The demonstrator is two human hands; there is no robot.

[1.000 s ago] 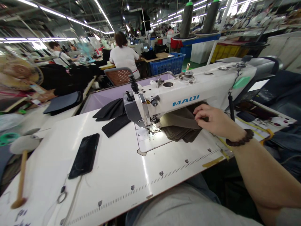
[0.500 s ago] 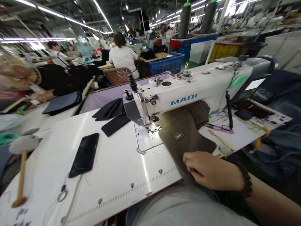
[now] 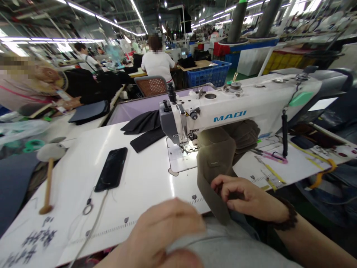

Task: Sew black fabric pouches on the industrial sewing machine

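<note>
My right hand [image 3: 245,197], low and right of centre, pinches the olive fabric piece [image 3: 214,163] trailing from the sewing machine [image 3: 237,108] over the table [image 3: 139,182] edge, while my left hand [image 3: 164,230], blurred at the bottom, grips grey cloth [image 3: 223,249].

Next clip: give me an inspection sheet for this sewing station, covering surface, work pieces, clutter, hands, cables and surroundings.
Surface: white sewing table with ruler marks along the front edge and handwriting at the near left corner.
Job's things: olive fabric piece draped from the MAQI sewing machine over the table edge; more olive pieces stacked under the machine arm.
Clutter: black phone, wooden mallet, black fabric pieces, pink snips.
Hands: right hand pinches the olive fabric piece at the table edge; left hand is low in front, blurred, grip unclear.
Cables: a cord runs from the phone off the front edge.
Surroundings: other workers seated at further tables, blue basket, thread cones.
</note>
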